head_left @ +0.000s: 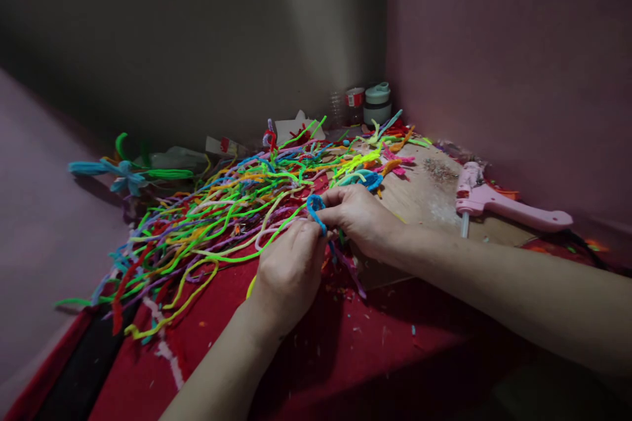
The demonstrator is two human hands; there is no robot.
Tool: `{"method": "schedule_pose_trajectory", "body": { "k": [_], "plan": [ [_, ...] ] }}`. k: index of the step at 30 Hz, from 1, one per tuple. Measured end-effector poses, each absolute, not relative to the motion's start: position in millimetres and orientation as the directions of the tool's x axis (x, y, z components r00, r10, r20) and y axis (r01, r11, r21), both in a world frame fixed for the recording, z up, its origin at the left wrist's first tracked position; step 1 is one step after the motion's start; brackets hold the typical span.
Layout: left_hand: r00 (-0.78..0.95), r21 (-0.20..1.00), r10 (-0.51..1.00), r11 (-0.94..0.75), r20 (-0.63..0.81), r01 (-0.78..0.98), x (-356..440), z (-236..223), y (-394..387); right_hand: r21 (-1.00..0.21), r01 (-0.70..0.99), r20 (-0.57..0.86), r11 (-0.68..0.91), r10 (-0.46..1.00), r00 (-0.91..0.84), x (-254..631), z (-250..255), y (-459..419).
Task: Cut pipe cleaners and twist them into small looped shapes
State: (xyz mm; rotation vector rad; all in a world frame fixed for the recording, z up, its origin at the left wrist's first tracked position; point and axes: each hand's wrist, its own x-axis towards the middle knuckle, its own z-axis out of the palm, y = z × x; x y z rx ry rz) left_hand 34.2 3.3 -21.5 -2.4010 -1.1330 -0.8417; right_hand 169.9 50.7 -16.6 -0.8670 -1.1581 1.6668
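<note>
A blue pipe cleaner (315, 202), curled into a small loop, is between my two hands near the middle of the view. The fingers of my left hand (291, 268) are closed round its lower end. From the right, my right hand (364, 220) pinches the loop's side between thumb and forefinger. Right behind my hands spreads a big tangled heap of pipe cleaners (222, 210) in green, yellow, purple, pink, red and orange. Fingertips partly hide the lower part of the blue piece.
A pink glue gun (513, 204) lies at right on a stained board (429, 194). At the back corner stand a lidded cup (377, 105) and a red-labelled jar (354, 102). A blue pipe-cleaner flower (129, 176) sits far left. Scraps dot the red cloth (375, 342); walls close in behind.
</note>
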Motion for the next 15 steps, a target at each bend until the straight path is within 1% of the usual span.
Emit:
{"method": "schedule_pose_trajectory", "body": {
  "k": [3,8,10,12,15],
  "plan": [
    [0.419,0.046,0.607,-0.601,0.675,0.798,33,-15,5,-0.941,-0.281,-0.072,-0.189,0.923,-0.379,170,-16,51],
    [0.242,0.356,0.726,-0.564,0.644,0.745,29,-7,8,-0.895,-0.35,-0.1,-0.277,0.889,-0.447,170,-16,51],
    [0.163,0.503,0.8,-0.506,0.577,0.701,30,-4,7,-0.876,-0.375,-0.096,-0.304,0.871,-0.482,170,-16,52],
    [0.088,0.655,0.886,-0.4,0.455,0.641,32,1,5,-0.87,-0.385,-0.085,-0.307,0.864,-0.497,170,-15,53],
    [0.036,0.815,0.959,-0.259,0.282,0.518,34,9,2,-0.877,-0.373,-0.092,-0.302,0.868,-0.488,171,-14,53]
  ]
}}
